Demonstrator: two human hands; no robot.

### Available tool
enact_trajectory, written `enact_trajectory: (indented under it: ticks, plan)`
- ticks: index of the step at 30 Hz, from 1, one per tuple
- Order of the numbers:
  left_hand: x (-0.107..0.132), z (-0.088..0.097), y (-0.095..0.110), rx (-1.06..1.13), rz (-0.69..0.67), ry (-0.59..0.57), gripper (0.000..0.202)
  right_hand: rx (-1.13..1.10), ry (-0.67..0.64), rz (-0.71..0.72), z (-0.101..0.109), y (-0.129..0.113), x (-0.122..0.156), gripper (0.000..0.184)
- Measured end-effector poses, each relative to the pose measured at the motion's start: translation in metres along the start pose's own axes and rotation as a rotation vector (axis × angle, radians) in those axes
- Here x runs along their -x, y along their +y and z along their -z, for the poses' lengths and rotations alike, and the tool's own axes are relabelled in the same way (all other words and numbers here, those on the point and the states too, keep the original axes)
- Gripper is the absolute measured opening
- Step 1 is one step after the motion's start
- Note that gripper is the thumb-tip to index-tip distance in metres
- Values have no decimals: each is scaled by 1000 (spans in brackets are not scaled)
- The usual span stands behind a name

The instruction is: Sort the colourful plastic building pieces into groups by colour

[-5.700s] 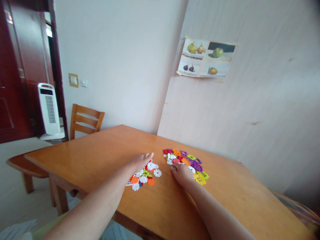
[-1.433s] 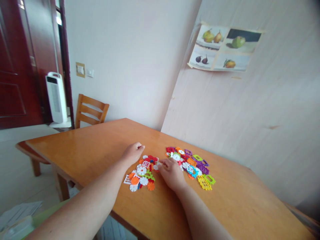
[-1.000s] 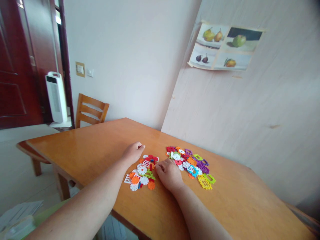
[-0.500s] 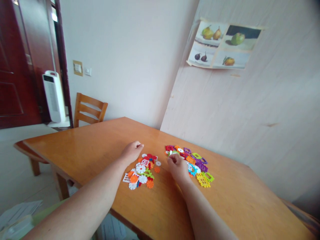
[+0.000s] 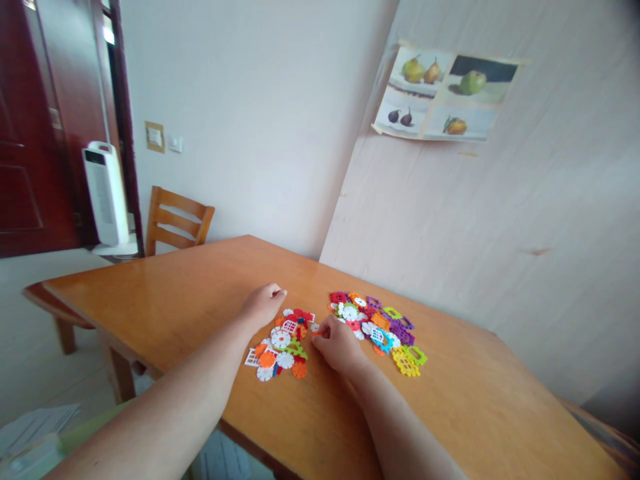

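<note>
My left hand (image 5: 263, 305) rests closed on the table, just beyond the left pile of plastic pieces. Its curled fingers hide whatever may be inside. Flat white discs (image 5: 281, 339), orange discs (image 5: 267, 359), a green piece (image 5: 297, 348) and white window-shaped pieces (image 5: 252, 358) make up that pile. My right hand (image 5: 338, 343) is at the pile's right edge, its fingertips pinched on an orange disc (image 5: 315, 335) that is mostly covered. A small white disc (image 5: 315, 327) lies beside those fingertips.
A second pile lies right of my right hand, with a yellow piece (image 5: 406, 362), purple pieces (image 5: 401, 331) and a blue piece (image 5: 384, 340). The wooden table (image 5: 450, 407) meets the wall behind. A chair (image 5: 179, 220) stands at the far left.
My right hand has moved left from the right-hand pile to the orange disc between the piles, uncovering white and red pieces there. The left hand has stayed in place.
</note>
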State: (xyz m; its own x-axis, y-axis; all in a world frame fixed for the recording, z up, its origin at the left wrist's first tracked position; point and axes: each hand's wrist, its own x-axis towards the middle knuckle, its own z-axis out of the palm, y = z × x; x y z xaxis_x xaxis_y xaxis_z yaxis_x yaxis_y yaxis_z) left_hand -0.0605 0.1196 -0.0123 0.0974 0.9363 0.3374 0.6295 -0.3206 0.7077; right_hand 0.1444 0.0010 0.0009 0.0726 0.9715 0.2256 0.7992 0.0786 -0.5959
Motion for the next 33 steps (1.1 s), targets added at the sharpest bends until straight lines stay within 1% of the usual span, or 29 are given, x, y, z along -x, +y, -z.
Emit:
enact_trajectory:
  ticks: [2, 4, 6, 7, 8, 9, 10, 11, 13, 14, 17, 20, 22, 27, 30, 33]
  plan:
    - [0, 0, 0, -2, -6, 2, 32, -92, 82, -17, 3, 6, -4, 11]
    - [1, -1, -1, 5, -13, 8, 33, -219, 241, -93, 9, 14, -8, 19]
    - [1, -1, -1, 14, -20, 12, 34, -370, 430, -179, 17, 21, -12, 37]
    - [1, -1, -1, 16, -23, 14, 34, -435, 501, -204, 20, 24, -13, 47]
    - [1, -1, -1, 17, -25, 14, 34, -472, 546, -212, 23, 26, -13, 54]
    - [1, -1, -1, 16, -27, 13, 33, -471, 557, -206, 24, 27, -12, 57]
    - [1, -1, -1, 15, -28, 12, 33, -429, 532, -187, 25, 27, -11, 54]
    - [1, -1, -1, 14, -27, 11, 33, -358, 482, -160, 23, 25, -9, 47]
    - [1, 0, -1, 14, -22, 10, 32, -178, 344, -90, 18, 20, -5, 33]
    - [1, 0, 0, 15, -20, 11, 33, -94, 274, -51, 15, 16, -3, 29]
    - [2, 0, 0, 18, -23, 16, 33, 101, 135, 30, 5, 4, 1, 27]
    - [2, 0, 1, 17, -23, 19, 33, 219, 57, 40, 1, -4, 0, 27]
    - [2, 0, 2, 16, -23, 16, 33, 231, 25, 25, 1, -5, -3, 27]
    - [3, 1, 3, -5, -12, -3, 32, 176, -4, -54, 1, 0, -9, 23]
    - [3, 2, 2, -4, -19, -2, 33, 124, 7, -87, -2, 3, -10, 19]
    - [2, 2, 2, -10, -27, 2, 34, 30, 50, -63, -3, 6, -10, 14]
